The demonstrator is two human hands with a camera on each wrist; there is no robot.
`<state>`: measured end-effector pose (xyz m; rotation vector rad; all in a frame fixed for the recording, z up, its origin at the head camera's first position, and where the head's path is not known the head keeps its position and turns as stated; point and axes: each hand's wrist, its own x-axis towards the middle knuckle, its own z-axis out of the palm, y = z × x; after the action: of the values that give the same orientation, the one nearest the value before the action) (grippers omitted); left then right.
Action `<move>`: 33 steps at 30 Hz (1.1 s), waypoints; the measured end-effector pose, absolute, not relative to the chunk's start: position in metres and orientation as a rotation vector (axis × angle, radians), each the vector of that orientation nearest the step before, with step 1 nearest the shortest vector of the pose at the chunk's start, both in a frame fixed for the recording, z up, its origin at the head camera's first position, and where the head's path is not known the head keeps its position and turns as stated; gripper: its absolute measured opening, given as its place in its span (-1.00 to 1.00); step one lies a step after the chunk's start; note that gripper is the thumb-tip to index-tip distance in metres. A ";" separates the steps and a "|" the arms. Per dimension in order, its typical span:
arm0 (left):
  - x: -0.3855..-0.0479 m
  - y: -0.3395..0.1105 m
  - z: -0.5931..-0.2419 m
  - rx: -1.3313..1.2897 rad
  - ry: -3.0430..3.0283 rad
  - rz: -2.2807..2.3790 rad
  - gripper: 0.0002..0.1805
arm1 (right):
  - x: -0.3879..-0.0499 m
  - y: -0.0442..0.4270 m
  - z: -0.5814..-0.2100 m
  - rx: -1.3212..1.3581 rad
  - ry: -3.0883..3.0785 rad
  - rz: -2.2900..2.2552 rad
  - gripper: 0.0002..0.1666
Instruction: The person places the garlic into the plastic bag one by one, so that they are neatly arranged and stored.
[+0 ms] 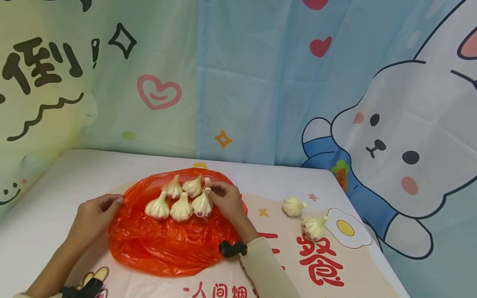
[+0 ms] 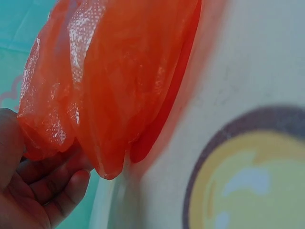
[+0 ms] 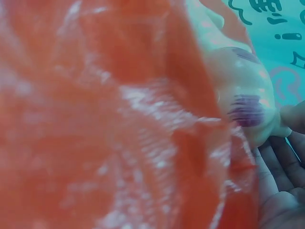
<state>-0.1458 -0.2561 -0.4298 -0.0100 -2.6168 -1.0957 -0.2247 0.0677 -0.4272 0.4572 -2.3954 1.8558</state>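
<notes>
A red plastic bag (image 1: 160, 252) lies spread on the table, with several white garlic bulbs (image 1: 181, 209) grouped on it. My left hand (image 1: 93, 217) pinches the bag's left edge between thumb and fingers; in the left wrist view the red plastic (image 2: 128, 86) hangs over the fingers. At the group's right side, my right hand (image 1: 228, 203) pinches the stem of a garlic bulb (image 1: 201, 205) with purple marks at its base. The right wrist view shows that bulb (image 3: 248, 95) close up, partly behind the bag's red film.
Two more garlic bulbs, one farther back (image 1: 293, 206) and one nearer (image 1: 314, 227), lie to the right of the bag on the printed tablecloth (image 1: 275, 273). Behind the table hangs a cartoon-printed curtain (image 1: 238, 82). The table's right edge slopes beside the printed egg.
</notes>
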 end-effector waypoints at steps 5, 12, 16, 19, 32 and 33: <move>-0.146 -0.256 -0.431 -0.011 -2.615 -1.105 -0.62 | -0.233 0.072 -0.442 0.454 -2.414 1.853 -0.77; -0.146 -0.256 -0.431 -0.021 -2.610 -1.110 -0.62 | -0.234 0.072 -0.443 0.444 -2.441 1.822 -0.77; -0.145 -0.256 -0.430 -0.032 -2.610 -1.110 -0.63 | -0.233 0.073 -0.442 0.436 -2.426 1.822 -0.77; -0.145 -0.256 -0.429 -0.036 -2.610 -1.111 -0.63 | -0.232 0.073 -0.439 0.433 -2.410 1.813 -0.78; -0.145 -0.256 -0.430 -0.031 -2.617 -1.106 -0.63 | -0.210 0.079 -0.397 0.518 -2.352 1.879 -0.76; -0.145 -0.256 -0.430 -0.031 -2.616 -1.105 -0.63 | -0.212 0.081 -0.400 0.535 -2.336 1.882 -0.77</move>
<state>-0.1452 -0.2563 -0.4298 -0.0315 -2.6164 -1.1053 -0.2120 0.0813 -0.3997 0.5350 -2.3365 1.8822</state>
